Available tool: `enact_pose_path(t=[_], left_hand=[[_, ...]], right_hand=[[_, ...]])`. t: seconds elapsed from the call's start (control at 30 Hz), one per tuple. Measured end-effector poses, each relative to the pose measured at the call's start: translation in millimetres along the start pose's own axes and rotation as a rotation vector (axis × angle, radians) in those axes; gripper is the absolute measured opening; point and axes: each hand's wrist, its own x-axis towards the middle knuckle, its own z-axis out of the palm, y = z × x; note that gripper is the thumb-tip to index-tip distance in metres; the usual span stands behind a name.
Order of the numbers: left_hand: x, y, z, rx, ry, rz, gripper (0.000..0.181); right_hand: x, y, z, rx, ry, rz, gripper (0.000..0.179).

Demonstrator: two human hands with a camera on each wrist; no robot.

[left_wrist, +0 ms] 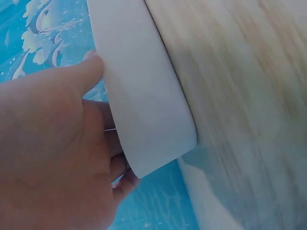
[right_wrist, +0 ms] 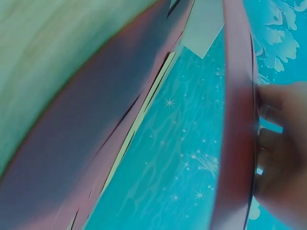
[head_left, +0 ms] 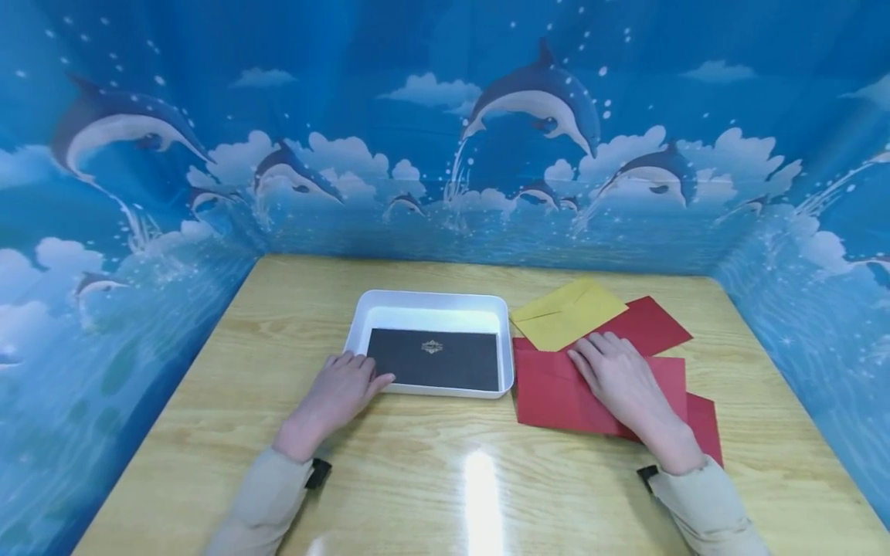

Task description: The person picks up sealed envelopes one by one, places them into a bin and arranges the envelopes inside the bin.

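Observation:
My left hand (head_left: 337,390) holds the front left corner of a white tray (head_left: 438,297), fingers over the side rim and thumb at the front rim. Inside the tray lies a flat black card (head_left: 431,367) with a small gold emblem. The left wrist view shows the tray's white outer wall (left_wrist: 139,86) close to the palm. On the right, my right hand (head_left: 622,378) grips the top red envelope (head_left: 556,401) near its upper edge. In the right wrist view, that red envelope (right_wrist: 237,115) stands raised and bowed, with a gap between it and the paper beneath.
A yellow envelope (head_left: 566,313) lies behind the right hand, close to the tray's right side. Other red envelopes (head_left: 657,324) stick out behind and to the right. The wood-grain table (head_left: 292,309) is bordered by a blue dolphin-print curtain (head_left: 431,116).

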Motion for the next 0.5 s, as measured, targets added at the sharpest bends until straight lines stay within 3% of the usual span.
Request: enact_pose_path(t=[0.5], left_hand=[[-0.8, 0.0, 1.3, -0.030, 0.013, -0.010, 0.045]], right_hand=[[16.5, 4.0, -25.9, -0.052, 0.147, -0.004, 0.017]])
